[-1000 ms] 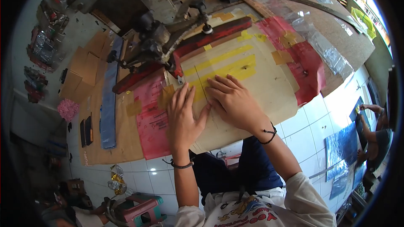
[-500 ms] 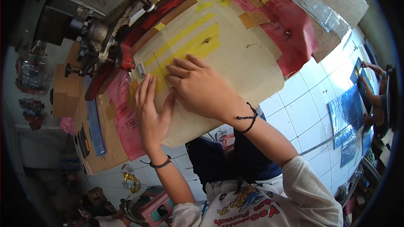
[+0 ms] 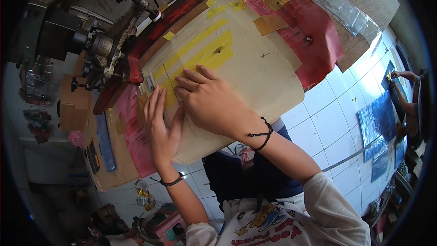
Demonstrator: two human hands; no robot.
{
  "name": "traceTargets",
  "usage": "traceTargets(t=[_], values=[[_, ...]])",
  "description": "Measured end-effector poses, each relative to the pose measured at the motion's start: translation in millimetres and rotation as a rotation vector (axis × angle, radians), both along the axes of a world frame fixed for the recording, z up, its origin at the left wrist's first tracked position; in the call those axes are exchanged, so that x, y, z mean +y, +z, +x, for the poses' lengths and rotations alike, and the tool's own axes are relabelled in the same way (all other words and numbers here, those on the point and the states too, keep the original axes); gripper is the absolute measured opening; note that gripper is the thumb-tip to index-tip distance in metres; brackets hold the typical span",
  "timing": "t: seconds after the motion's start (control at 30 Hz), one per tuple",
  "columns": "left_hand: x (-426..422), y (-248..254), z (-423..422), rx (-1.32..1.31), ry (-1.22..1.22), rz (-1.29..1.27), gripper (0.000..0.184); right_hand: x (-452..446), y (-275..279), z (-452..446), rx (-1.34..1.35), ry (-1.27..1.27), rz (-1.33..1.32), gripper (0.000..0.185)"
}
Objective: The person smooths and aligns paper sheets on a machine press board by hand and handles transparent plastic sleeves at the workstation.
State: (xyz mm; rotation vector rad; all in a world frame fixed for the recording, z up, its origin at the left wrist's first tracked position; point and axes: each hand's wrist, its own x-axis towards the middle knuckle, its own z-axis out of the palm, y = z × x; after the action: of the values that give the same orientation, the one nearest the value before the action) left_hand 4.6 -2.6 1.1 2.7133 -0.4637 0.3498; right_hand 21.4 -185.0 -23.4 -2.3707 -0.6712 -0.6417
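The large cream sheet with yellow tape strips (image 3: 255, 77) is touched from above by the loosely spread left hand (image 3: 161, 130) and the slightly curled right hand (image 3: 211, 102), beside the long red bar (image 3: 177, 11).

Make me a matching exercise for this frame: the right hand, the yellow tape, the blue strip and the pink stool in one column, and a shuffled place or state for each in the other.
Things
1. Right hand
2. Yellow tape
3. Blue strip
4. Pink stool

Places and states
A. Lying on the brown board, near narrow dark objects
B. Near the bottom edge of the view, partly cut off
C. Palm down over the pale sheet, a dark cord bracelet at the wrist
D. Stuck in stripes across the pale sheet

Right pairs: 1-C, 2-D, 3-A, 4-B
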Motion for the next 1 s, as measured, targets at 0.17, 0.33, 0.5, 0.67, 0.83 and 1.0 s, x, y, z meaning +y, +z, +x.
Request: traceTargets(t=[0.17, 0.33, 0.5, 0.67, 0.83, 1.0], values=[[0.5, 1.3, -1.3, 0.003, -0.007, -0.023, 0.06, -2.2, 2.1, -1.6, 0.026, 0.021, 0.028, 0.031], [-3.6, 0.9, -3.1, 0.034, 0.007, -0.06, 0.06, 0.4, -3.3, -1.6, -0.03, 0.001, 0.078, 0.029], [-1.0, 0.4, -1.9, 0.001, -0.003, -0.036, 0.061, -4.1, 4.7, -2.3, 0.051, 0.04, 0.019, 0.03], [0.9, -0.6, -1.9, -0.022, 0.008, -0.045, 0.064, -5.9, 9.9, -2.6, 0.061, 0.048, -0.004, 0.031], [-2.5, 5.4, -4.2, -0.024, 0.042, 0.008, 0.064, -5.4, 9.0, -1.9, 0.062, 0.056, -0.001, 0.032], [-3.4, 7.4, -5.9, -0.022, 0.059, 0.032, 0.065, -5.7, 12.8, -3.1, 0.066, 0.062, -0.01, 0.031]])
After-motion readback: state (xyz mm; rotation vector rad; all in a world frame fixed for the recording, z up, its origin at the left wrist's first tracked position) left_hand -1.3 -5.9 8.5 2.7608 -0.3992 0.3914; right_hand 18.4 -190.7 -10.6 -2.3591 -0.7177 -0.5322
